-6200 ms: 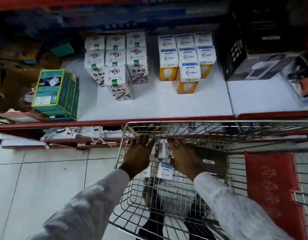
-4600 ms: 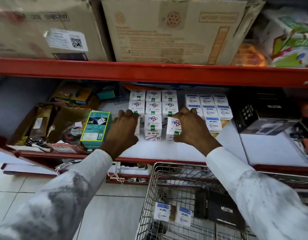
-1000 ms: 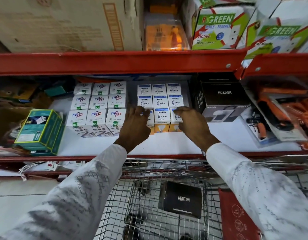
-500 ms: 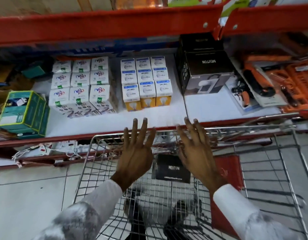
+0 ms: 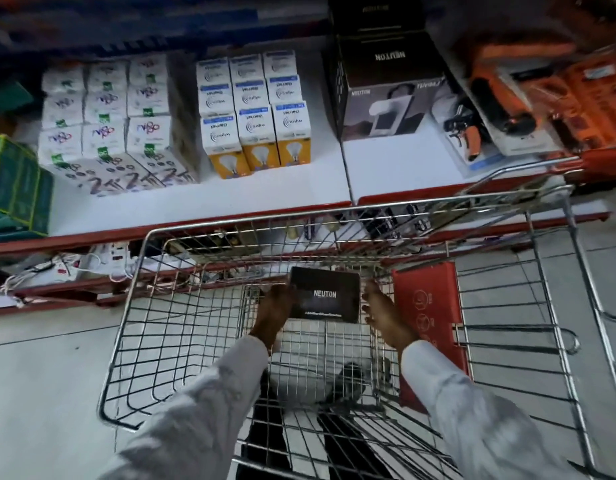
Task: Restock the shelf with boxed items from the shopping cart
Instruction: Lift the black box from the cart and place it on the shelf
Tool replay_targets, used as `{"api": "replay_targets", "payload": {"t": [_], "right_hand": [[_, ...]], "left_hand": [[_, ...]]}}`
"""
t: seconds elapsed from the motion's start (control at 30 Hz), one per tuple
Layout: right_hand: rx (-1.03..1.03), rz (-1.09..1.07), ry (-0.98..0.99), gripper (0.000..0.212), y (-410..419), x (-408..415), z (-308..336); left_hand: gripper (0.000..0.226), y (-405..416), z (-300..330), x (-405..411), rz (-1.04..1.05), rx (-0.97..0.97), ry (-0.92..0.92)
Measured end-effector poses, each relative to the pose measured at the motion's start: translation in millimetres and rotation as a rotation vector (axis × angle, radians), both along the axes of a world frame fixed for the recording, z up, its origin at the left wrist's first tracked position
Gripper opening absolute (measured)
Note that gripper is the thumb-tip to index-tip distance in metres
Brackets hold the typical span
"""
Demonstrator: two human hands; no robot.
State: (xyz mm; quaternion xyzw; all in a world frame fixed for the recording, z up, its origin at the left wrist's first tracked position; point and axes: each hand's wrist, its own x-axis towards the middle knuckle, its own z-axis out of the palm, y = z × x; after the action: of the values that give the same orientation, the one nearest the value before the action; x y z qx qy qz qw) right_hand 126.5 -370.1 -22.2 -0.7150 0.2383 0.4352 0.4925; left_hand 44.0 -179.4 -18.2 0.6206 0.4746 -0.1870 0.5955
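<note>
A black box marked NEUTON [image 5: 325, 294] lies in the wire shopping cart [image 5: 230, 223], near its front wall. My left hand [image 5: 273, 310] clasps the box's left edge. My right hand [image 5: 386, 313] presses on its right edge, fingers spread. On the white shelf [image 5: 265, 192] beyond the cart stand neat rows of white boxes [image 5: 105, 133], blue-and-yellow bulb boxes [image 5: 256, 133] and a stack of larger black NEUTON boxes [image 5: 386, 98].
A green box [image 5: 15, 181] sits at the shelf's left end, and orange tool packs [image 5: 542, 98] lie at its right. Under the shelf, a lower ledge holds power strips and cables [image 5: 74, 265]. The cart's red seat flap [image 5: 426, 306] is right of my hands.
My hands left the bulb boxes on the shelf, dropped into the cart, and closed on the sides of the black NEUTON box. The view tilted downward.
</note>
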Motion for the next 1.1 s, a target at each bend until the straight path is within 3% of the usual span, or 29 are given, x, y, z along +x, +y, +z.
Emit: {"api": "replay_targets", "payload": {"t": [0.17, 0.27, 0.47, 0.73, 0.9, 1.1], "right_hand": [[0.098, -0.016, -0.010, 0.044, -6, 9, 15], [0.091, -0.022, -0.065, 0.057, -13, 14, 31], [0.148, 0.047, -0.145, 0.057, -26, 21, 89], [0.273, 0.074, -0.378, 0.048, -28, 50, 202], [0.316, 0.093, -0.535, 0.044, -32, 75, 259], [0.317, 0.092, -0.639, 0.041, -36, 109, 293]], "left_hand": [[0.025, -2, 17, -5, 0.104, -0.113, 0.013], [0.025, 1, 32, -12, 0.108, -0.101, -0.009], [0.030, 4, 106, -14, 0.082, 0.105, -0.153], [0.031, 6, 222, 3, 0.121, 0.233, -0.417], [0.027, 0, 269, 20, 0.152, 0.400, -0.610], [0.019, -16, 293, 61, 0.145, 0.552, -0.705]]}}
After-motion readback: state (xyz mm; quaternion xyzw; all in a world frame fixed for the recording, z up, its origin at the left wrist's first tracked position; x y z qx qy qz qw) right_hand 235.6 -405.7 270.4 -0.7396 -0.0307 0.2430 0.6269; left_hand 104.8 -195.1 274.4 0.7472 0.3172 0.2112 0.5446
